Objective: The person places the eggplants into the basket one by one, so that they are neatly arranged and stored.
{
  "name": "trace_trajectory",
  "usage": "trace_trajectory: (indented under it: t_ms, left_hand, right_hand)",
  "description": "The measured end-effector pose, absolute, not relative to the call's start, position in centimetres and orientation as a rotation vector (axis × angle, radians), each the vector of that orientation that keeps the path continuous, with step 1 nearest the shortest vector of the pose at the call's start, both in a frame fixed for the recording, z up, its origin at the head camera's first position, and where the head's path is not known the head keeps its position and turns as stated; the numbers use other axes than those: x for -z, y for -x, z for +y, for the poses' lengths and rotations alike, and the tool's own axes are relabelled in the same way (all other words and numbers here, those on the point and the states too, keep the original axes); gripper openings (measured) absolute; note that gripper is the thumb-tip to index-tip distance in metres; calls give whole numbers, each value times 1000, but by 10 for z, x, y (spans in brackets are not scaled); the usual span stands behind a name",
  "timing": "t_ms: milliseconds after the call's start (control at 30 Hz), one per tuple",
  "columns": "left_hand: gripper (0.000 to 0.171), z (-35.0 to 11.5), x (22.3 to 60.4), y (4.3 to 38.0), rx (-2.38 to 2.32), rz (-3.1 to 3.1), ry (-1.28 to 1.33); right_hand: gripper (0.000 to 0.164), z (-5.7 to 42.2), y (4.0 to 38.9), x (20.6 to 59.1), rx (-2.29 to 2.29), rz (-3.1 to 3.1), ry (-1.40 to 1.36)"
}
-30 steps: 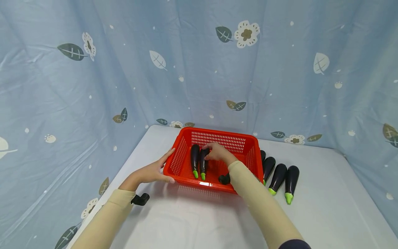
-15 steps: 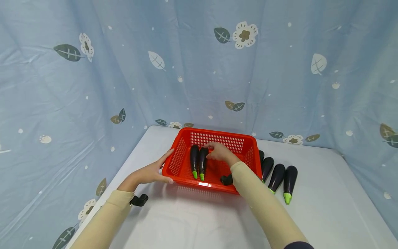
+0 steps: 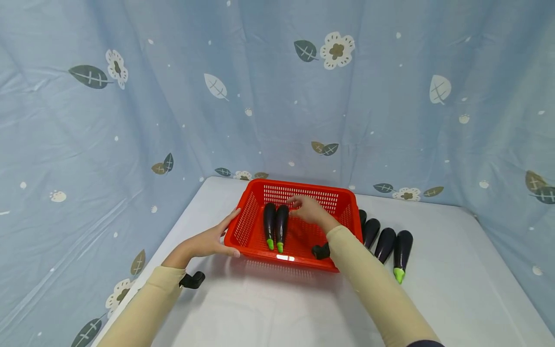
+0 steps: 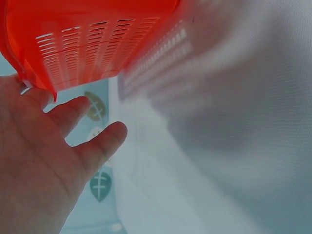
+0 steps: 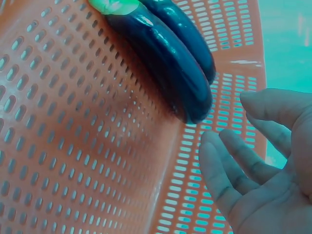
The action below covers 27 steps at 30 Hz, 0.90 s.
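Note:
A red slotted plastic basket (image 3: 303, 185) stands on the white-covered table. Inside it, toward the left, two dark eggplants lie side by side with green stem ends facing the person: the left eggplant (image 3: 269, 224) and the right eggplant (image 3: 282, 226). My right hand (image 3: 311, 210) hovers in the basket just right of the eggplants' far ends. The right wrist view shows its fingers (image 5: 214, 163) apart from the nearer eggplant (image 5: 165, 61), holding nothing. At the basket's left end, my left hand (image 3: 205, 242) touches the rim, its fingers spread and mostly straight.
Several more eggplants lie in a row on the table just right of the basket, the outermost eggplant (image 3: 403, 248) farthest out. The right sleeve (image 3: 368, 279) crosses the basket's front right corner. A blue patterned curtain (image 3: 260, 96) hangs behind and beside the table.
My right hand has let go of the right eggplant and drawn slightly right and up from it. The left hand stays at the basket's rim. The head view has shifted a little.

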State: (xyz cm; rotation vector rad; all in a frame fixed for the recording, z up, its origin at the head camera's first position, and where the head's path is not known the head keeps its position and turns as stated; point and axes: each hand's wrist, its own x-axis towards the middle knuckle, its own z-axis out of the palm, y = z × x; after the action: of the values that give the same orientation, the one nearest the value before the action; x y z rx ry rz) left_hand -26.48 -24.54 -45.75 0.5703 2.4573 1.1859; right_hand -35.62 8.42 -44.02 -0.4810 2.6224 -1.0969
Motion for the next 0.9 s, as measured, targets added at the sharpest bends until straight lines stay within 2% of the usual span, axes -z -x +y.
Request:
trace_trajectory:
  t_ms: [600,900]
  left_hand:
    - [122,-246,456,265,-1175,2457,-570]
    - [122,-246,457,266,-1154,2480,-569]
  right_hand:
    - [51,108,349,423,1175,2651,457]
    - [47,127,348,409,1153,2696,488]
